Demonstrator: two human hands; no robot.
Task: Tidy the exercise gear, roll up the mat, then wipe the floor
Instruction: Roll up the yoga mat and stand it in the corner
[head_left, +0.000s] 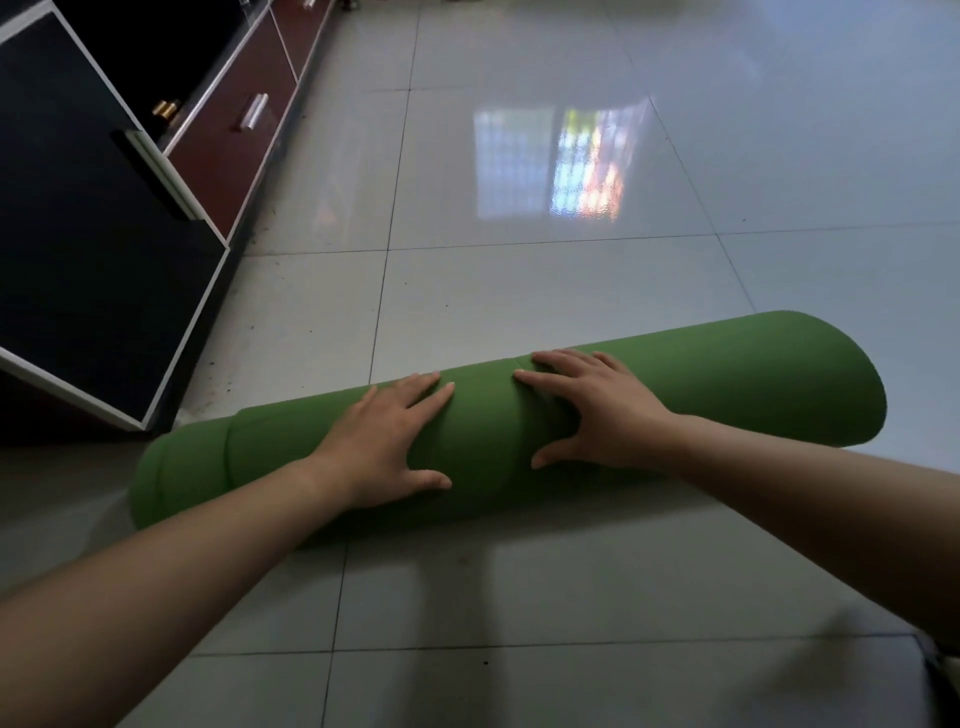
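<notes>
A green exercise mat lies rolled into a thick cylinder across the tiled floor, its left end near the cabinet and its right end raised toward the far right. My left hand lies flat on top of the roll, left of its middle, fingers spread and straight. My right hand presses on the roll just right of the middle, fingers spread, thumb down the near side. Both forearms reach in from the bottom corners.
A dark low cabinet with white trim and brown drawers runs along the left side. Glossy grey floor tiles stretch beyond the roll, with a window reflection. Dirt specks lie along the cabinet's base.
</notes>
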